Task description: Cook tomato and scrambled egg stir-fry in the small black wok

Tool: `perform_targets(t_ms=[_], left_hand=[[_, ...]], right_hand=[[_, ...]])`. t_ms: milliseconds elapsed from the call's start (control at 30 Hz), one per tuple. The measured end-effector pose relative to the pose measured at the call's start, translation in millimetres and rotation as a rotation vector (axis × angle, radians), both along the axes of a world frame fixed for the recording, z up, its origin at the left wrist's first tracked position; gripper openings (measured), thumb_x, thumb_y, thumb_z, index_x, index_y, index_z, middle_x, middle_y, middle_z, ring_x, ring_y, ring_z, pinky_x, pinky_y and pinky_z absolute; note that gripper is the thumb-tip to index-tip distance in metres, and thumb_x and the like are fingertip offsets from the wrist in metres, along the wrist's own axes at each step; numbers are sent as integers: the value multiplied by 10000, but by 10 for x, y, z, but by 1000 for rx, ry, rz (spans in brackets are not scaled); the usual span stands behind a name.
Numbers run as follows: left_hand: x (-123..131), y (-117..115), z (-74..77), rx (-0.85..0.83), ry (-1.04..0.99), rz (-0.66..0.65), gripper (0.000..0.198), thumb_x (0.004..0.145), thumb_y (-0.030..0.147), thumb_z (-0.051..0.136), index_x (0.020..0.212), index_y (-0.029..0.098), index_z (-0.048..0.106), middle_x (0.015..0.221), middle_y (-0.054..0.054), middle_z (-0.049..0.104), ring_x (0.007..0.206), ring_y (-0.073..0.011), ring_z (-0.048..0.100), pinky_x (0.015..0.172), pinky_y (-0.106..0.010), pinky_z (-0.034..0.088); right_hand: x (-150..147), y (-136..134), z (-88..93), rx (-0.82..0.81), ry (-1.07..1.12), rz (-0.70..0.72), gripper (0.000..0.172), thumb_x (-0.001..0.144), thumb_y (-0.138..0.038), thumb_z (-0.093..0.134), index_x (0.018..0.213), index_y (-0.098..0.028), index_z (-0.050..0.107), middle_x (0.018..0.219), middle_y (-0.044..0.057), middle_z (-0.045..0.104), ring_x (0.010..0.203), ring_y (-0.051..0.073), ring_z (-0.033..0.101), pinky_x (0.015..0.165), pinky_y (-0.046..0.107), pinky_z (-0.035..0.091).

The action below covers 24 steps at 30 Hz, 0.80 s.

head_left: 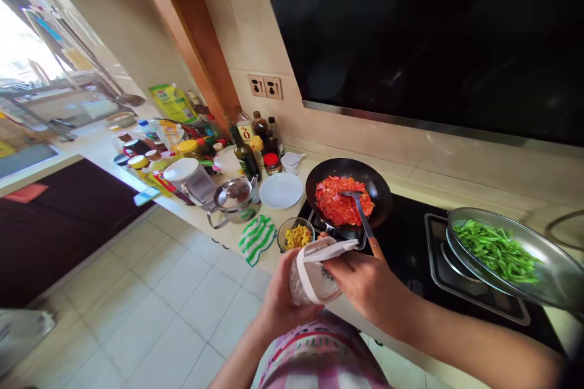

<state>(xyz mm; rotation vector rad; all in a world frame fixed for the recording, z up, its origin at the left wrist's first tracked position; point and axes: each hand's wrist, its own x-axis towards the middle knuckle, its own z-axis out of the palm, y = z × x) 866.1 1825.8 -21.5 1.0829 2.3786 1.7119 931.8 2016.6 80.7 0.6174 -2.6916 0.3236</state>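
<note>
My left hand (279, 301) is wrapped round a clear plastic container (310, 276) with a white flip lid, held tilted in front of my body. My right hand (365, 282) rests on the container's upper side near the lid, fingers curled against it. Beyond the hands a black wok (378, 185) of red chopped tomato stands on the black stove (410, 249). A metal spatula (360, 209) lies in the wok with its handle pointing toward me. A small glass bowl of yellow scrambled egg (297, 236) sits beside the wok.
A steel bowl of green beans (502, 252) sits on the right burner. A white plate (280, 190), a lidded steel pot (233, 197), a green striped cloth (258, 237) and several bottles and jars (249, 146) crowd the counter to the left. A tiled floor lies below.
</note>
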Motion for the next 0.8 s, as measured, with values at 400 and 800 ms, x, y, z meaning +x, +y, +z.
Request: perform_targets(t_ms=[400,800], left_hand=[[-36,162,-24,-273,276,126,857,608,250,739,1339,203,294,1260,-179,543,1147,-353,581,896,-502,538],[-51,224,-16,-315,293,149,772,665,222,710,1323,183,309,1246,-187,533,1138,-338,572,904,-505,531]], right_hand=[[-291,153,-286,-225,-295,-84,184,814,-58,572,862,-178,703,1024,55,733,947,180,660,836,268,471],[-423,149,-539,-936,-739,-252,181,665,-31,512,583,-188,553,575,-39,582,581,127,559,569,231,416]])
